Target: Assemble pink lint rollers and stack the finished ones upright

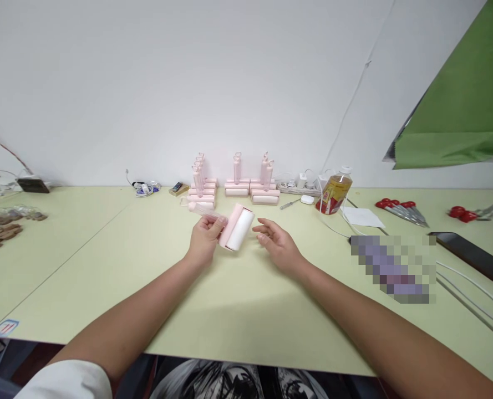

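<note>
My left hand (204, 237) grips a pink lint roller (237, 227) by its clear pink handle, which sticks out to the left; the white roll in its pink cover points toward the right. My right hand (277, 244) hovers just right of the roll, fingers loosely spread and holding nothing, a small gap from the roller. Both hands are above the pale yellow table (238, 299), near its middle.
Stacks of more pink lint rollers (235, 185) stand by the wall. A bottle of amber liquid (334, 192), a power strip with cables, red-handled tools (400, 210), a dark phone (474, 257) and white cables lie right. Brown pieces (0, 227) lie far left.
</note>
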The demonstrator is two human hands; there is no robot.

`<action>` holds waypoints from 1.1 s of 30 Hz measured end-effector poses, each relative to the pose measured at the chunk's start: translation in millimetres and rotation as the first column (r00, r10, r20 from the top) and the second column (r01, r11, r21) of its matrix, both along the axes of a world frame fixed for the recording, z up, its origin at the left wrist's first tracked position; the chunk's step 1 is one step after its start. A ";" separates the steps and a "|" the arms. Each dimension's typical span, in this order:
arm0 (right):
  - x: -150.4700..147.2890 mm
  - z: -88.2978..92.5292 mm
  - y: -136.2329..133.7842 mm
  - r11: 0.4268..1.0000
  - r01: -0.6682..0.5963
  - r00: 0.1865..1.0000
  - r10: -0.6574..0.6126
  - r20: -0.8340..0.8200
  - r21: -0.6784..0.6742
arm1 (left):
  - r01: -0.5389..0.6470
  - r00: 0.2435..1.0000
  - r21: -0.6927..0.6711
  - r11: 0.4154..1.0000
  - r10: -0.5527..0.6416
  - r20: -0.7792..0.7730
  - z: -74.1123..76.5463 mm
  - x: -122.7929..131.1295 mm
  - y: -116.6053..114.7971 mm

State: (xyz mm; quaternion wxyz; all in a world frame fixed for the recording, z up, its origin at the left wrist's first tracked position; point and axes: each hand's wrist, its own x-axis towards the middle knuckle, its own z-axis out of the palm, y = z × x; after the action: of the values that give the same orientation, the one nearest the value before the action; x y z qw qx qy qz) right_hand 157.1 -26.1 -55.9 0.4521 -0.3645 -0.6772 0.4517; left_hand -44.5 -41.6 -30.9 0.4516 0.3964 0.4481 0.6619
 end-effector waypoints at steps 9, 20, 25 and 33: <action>-5.9 13.1 -10.1 0.899 -0.097 0.938 -0.060 -0.341 -0.427 | 0.482 0.783 0.038 0.876 -0.411 -0.467 0.6 0.6 -19.6; -4.9 14.6 -15.0 0.784 -0.366 0.930 0.330 -0.163 -0.502 | 0.590 0.751 -0.129 0.797 -0.601 -0.274 -5.7 -9.2 -4.9; -3.8 14.3 -14.7 0.765 -0.391 0.916 0.378 -0.134 -0.511 | 0.678 0.666 -0.250 0.692 -0.721 -0.190 -4.8 -13.2 -1.5; -12.5 9.7 -11.9 0.776 -0.392 0.920 0.342 -0.193 -0.494 | 0.695 0.611 -0.294 0.656 -0.754 -0.239 2.6 -21.6 12.2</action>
State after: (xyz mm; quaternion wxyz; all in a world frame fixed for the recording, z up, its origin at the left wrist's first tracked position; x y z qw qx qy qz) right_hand 144.7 -38.0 -46.2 0.2697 -0.3133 -0.5646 0.7143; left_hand -66.1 -29.4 -28.3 0.6286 0.6114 0.3744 0.3013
